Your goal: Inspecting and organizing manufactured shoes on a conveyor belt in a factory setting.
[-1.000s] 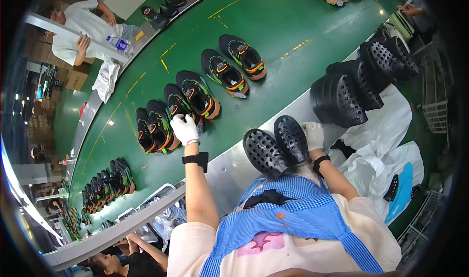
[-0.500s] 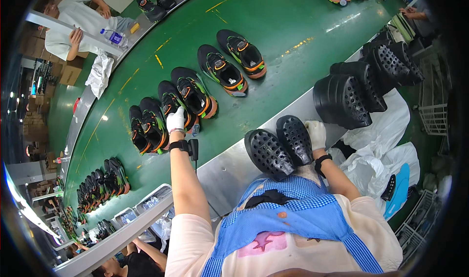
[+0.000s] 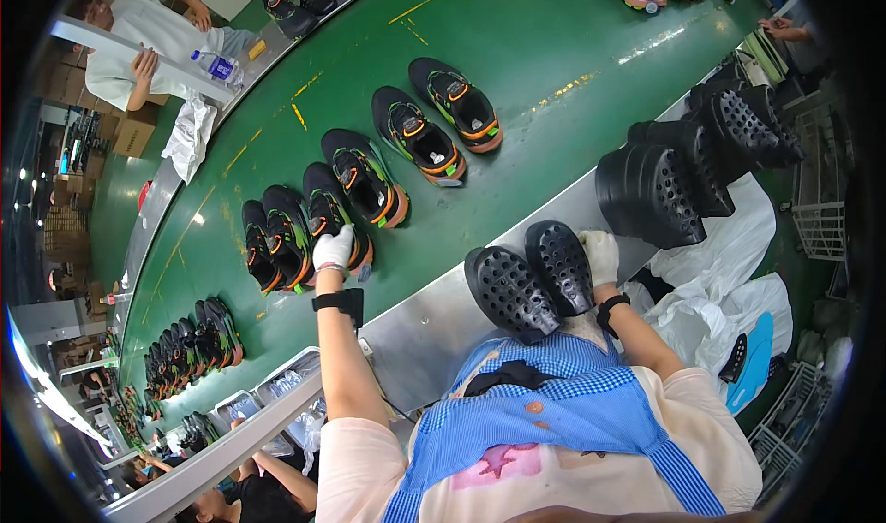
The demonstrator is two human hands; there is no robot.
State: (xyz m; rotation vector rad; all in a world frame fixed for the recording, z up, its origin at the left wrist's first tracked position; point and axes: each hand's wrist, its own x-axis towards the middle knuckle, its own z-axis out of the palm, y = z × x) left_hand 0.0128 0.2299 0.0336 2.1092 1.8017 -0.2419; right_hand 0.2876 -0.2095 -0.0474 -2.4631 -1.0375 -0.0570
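Note:
My left hand [image 3: 334, 248], in a white glove, grips the heel end of a black sneaker [image 3: 325, 211] with orange and green trim. This sneaker stands in a slanting row on the green table between another sneaker [image 3: 286, 232] and a matching one [image 3: 363, 177] on its right. Close to my body, two black perforated shoe forms sit side by side at the metal table edge. My gloved right hand [image 3: 602, 257] is closed against the outer side of the right-hand shoe form [image 3: 560, 263]; some of its fingers are hidden. The left shoe form [image 3: 508, 288] touches my apron.
More black perforated forms [image 3: 651, 196] line the metal edge at right, beside white sheeting [image 3: 711, 292] and a blue insole [image 3: 752, 362]. Dark sneakers [image 3: 196, 343] stand at far left. A grey rail [image 3: 231, 449] crosses lower left. Other people work around the table.
My left hand and the sneaker it grips have shifted slightly toward me, so that sneaker stands a little nearer than its neighbour. My right hand stays by the shoe form.

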